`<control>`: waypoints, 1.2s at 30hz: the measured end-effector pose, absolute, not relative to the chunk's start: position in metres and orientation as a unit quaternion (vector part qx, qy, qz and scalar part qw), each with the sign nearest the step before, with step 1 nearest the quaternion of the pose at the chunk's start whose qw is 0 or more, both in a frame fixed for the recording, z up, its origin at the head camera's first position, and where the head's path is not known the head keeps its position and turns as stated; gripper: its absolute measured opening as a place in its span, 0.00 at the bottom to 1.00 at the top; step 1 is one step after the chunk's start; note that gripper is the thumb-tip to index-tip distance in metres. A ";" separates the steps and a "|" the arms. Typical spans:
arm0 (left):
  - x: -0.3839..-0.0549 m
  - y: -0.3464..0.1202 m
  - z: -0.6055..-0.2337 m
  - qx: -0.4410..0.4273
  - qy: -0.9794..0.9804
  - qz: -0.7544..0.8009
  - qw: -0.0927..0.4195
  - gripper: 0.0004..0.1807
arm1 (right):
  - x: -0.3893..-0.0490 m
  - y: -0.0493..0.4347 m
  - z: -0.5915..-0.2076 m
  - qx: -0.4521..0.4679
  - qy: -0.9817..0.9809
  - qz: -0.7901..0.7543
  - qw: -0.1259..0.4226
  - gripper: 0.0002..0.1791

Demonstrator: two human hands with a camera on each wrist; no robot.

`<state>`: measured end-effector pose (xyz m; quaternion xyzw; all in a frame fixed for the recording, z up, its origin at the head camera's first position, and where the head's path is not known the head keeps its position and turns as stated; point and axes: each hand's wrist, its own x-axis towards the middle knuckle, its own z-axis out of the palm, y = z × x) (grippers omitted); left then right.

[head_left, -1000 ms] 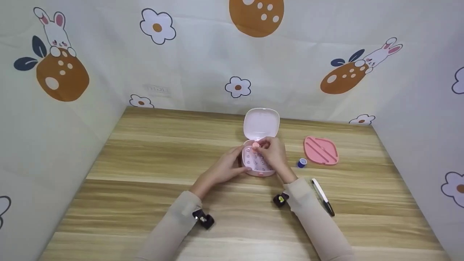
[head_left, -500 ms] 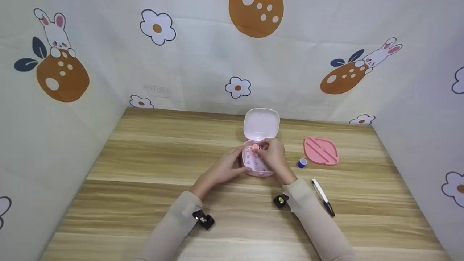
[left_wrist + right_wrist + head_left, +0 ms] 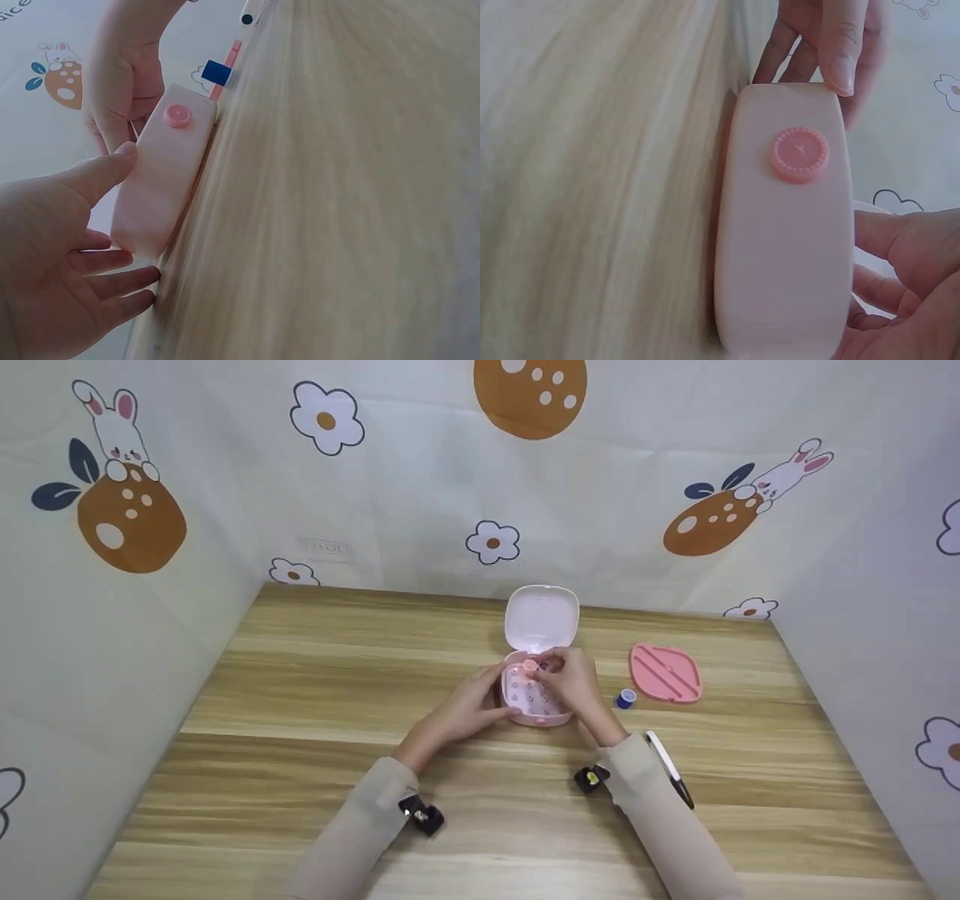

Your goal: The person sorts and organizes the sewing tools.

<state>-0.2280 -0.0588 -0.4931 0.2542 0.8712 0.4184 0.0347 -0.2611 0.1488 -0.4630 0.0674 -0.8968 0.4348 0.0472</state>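
Observation:
A pale pink hinged box [image 3: 541, 721] stands on the table with its lid [image 3: 541, 619] raised; a pink button-shaped catch [image 3: 800, 154] decorates the front. Small printed figures cover the inside floor. My left hand [image 3: 471, 701] holds the box by its left side, thumb on the front corner and fingers along the side wall. Over the inside, near the back, my right hand [image 3: 571, 679] pinches a small pink spool [image 3: 530, 666] between thumb and fingers. Whether the spool touches the box cannot be seen. In the right wrist view the box front hides the spool.
Right of the box stands a small blue spool [image 3: 626, 698] with a pale top. Behind it lies a flat pink slotted tray [image 3: 666, 673]. A white and black pen [image 3: 663, 755] lies beside the right sleeve. Patterned cloth walls [image 3: 405, 472] enclose the table [image 3: 337, 675].
My right hand and forearm have shifted slightly to the right, and the pink spool has come a little nearer the front. The left hand and the box stay in place.

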 end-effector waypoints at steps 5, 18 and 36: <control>-0.227 -0.059 -0.493 0.252 0.872 0.417 0.037 0.46 | -0.258 0.154 -0.460 0.068 -0.892 0.445 0.042 0.12; -0.228 -0.058 -0.493 0.251 0.866 0.429 0.045 0.46 | -0.246 0.179 -0.445 0.052 -0.892 0.449 0.030 0.15; -0.227 -0.058 -0.493 0.260 0.863 0.431 0.037 0.46 | -0.232 0.215 -0.439 0.038 -0.907 0.418 0.046 0.15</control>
